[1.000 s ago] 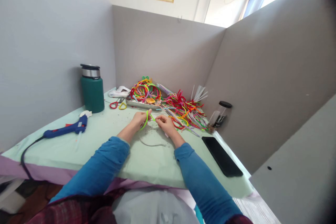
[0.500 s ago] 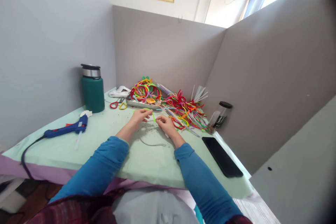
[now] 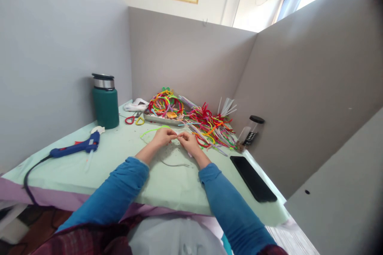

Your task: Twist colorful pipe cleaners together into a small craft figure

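My left hand [image 3: 163, 137] and my right hand [image 3: 188, 142] meet fingertip to fingertip above the middle of the table, both closed in a pinch. A bright green pipe cleaner [image 3: 152, 130] runs out behind my left hand in a curve to the left; its other end is hidden between the fingertips. Below the hands, a thin grey wire-like band [image 3: 175, 165] curves over the cloth, partly covered by my left hand and wrist. Small dark bits lie scattered under the fingers.
Behind the hands are a metal tray [image 3: 163, 120] of colourful loops and a pile of pipe cleaners [image 3: 209, 121]. Scissors [image 3: 134, 120], a green bottle [image 3: 105, 105] and a blue glue gun [image 3: 76, 146] are left; a black phone [image 3: 253, 178] and clear jar [image 3: 251, 131] right.
My left hand has turned and come in against my right fingertips. The green pipe cleaner now trails out to the left, and its short upright piece between the hands is hidden.
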{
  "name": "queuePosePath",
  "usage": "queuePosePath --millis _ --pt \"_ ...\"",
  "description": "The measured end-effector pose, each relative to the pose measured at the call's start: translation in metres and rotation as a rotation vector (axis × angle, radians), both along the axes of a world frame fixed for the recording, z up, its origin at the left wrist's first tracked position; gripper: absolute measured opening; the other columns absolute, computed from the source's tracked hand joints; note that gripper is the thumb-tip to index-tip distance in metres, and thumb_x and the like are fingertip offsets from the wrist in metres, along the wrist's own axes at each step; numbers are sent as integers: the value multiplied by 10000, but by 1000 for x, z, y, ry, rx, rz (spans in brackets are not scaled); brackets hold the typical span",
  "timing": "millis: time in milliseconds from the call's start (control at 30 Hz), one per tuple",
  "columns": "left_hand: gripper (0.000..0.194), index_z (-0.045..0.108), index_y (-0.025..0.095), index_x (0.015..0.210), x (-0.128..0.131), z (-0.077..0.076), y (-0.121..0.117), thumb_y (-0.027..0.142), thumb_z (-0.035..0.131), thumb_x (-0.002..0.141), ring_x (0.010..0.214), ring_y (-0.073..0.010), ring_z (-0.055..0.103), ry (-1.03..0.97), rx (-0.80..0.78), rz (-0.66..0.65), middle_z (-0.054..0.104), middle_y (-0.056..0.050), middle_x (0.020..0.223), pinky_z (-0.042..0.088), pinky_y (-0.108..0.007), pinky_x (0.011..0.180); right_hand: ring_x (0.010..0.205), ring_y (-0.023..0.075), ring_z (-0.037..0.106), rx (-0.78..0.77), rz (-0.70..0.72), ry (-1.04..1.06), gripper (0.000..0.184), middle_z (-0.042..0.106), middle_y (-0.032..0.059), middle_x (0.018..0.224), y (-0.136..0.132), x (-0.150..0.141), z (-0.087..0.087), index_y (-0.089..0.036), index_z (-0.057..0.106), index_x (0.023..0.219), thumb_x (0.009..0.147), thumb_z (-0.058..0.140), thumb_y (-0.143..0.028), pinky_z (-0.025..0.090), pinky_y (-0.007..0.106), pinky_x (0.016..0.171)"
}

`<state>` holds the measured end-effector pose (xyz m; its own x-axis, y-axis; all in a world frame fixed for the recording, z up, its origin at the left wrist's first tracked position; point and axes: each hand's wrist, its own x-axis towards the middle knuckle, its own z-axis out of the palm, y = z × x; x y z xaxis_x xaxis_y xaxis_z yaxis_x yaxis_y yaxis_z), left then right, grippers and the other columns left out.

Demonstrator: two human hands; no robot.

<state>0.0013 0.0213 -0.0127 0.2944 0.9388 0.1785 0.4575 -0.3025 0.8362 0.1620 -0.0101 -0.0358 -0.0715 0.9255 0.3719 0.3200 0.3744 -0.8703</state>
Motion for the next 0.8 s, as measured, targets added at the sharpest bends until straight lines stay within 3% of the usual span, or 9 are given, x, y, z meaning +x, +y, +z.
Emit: queuePosePath --millis 133,267,400,800 --pt "234 746 140 895 0 1 -1 284 625 756 500 -113 539 105 81 11 620 0 568 405 -222 524 481 120 437 1 -18 -18 179 489 -39 511 0 0 0 -179 613 789 736 573 -346 329 241 498" --pt "190 764 178 874 0 2 1 242 641 743 663 -138 594 240 281 7 695 -30 743 420 -228 627 473 119 430 -10 -31 -6 178 488 -40 508 1 0 0 -180 607 784 739 568 -348 324 239 489" --pt "212 745 167 910 0 -1 2 205 635 733 725 -151 592 252 419 9 699 -54 853 428 -247 687 463 113 410 -3 -37 9 182 486 -43 503 1 0 0 -181 610 785 742 565 -353 317 237 485" --pt "158 753 192 808 0 0 -3 223 607 755 782 -183 590 267 437 23 698 -65 834 421 -265 767 477 116 423 0 -37 5 178 486 -42 505 1 1 0 -180 615 783 739 567 -346 319 234 486"
